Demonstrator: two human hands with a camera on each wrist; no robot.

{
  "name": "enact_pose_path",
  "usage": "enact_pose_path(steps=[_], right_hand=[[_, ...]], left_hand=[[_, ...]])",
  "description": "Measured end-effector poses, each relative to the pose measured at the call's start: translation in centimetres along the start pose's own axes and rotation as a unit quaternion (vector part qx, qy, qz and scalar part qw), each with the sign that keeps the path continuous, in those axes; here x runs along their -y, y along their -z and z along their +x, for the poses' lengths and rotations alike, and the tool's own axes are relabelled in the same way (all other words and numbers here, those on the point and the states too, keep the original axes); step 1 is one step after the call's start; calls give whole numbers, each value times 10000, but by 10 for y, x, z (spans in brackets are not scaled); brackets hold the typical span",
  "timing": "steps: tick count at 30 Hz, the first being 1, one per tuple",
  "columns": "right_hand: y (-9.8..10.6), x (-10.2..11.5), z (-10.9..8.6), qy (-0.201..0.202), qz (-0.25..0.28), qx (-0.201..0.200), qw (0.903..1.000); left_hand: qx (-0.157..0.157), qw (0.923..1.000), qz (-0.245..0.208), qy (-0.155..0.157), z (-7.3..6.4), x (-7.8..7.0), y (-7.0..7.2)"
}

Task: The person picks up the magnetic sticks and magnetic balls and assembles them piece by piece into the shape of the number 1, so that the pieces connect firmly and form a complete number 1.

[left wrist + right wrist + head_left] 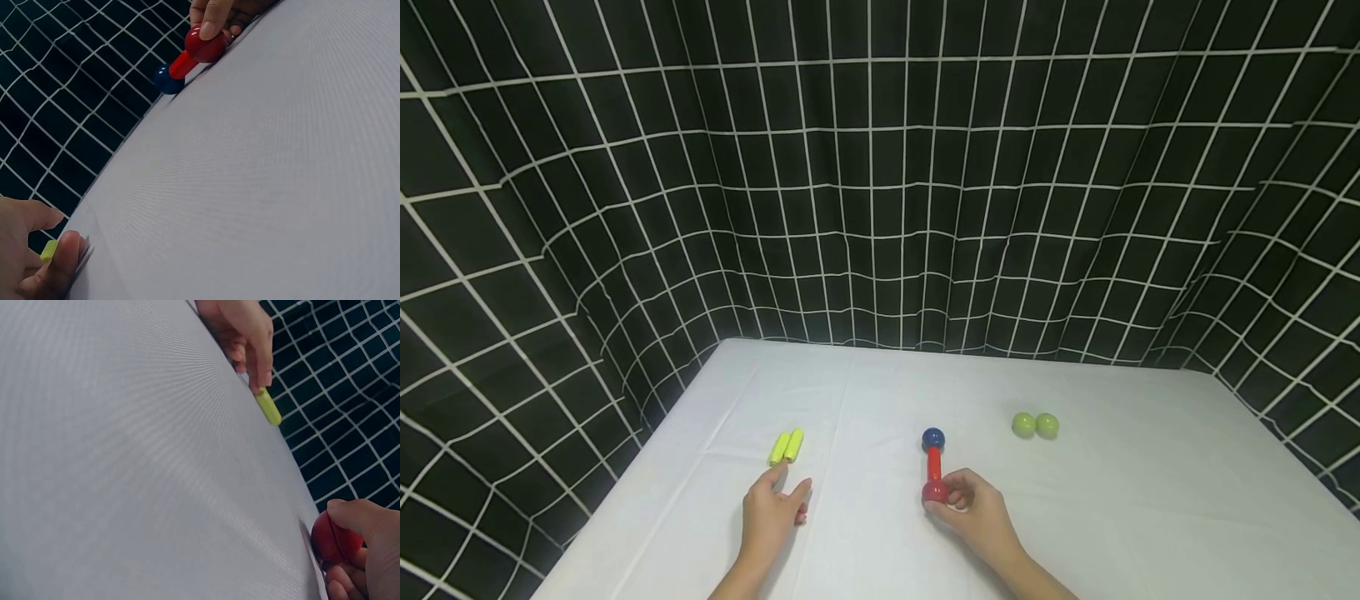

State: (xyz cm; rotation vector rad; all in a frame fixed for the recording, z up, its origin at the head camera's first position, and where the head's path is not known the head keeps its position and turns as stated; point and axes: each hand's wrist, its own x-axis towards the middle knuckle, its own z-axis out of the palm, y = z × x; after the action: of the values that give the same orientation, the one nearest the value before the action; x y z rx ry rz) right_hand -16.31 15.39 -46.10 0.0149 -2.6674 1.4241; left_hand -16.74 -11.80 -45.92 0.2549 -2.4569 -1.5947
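A red ball (935,492), a red rod (934,464) and a blue ball (933,439) stand in line, joined end to end, at the middle of the table. My right hand (977,512) pinches the red ball between thumb and fingers; in the right wrist view the ball (336,537) hides the rod. Two short yellow-green sticks (793,446) lie side by side on the left. Right at their near ends is the index fingertip of my left hand (767,512), its thumb spread apart and nothing held between them.
Two light green balls (1024,425) sit side by side at the right, beyond my right hand. A white cloth (865,400) covers the table. Dark curtains with a white grid (887,208) rise behind it and at both sides.
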Motion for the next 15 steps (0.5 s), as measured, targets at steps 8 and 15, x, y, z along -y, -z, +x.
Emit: enact_pose_path(steps=[8, 15], right_hand=[[1, 0, 0, -38, 52, -9, 10000], [1, 1, 0, 14, 8, -21, 10000]], left_hand=[[10, 10000, -2, 31, 2, 1, -1], [35, 9999, -78, -121, 12, 3, -4]])
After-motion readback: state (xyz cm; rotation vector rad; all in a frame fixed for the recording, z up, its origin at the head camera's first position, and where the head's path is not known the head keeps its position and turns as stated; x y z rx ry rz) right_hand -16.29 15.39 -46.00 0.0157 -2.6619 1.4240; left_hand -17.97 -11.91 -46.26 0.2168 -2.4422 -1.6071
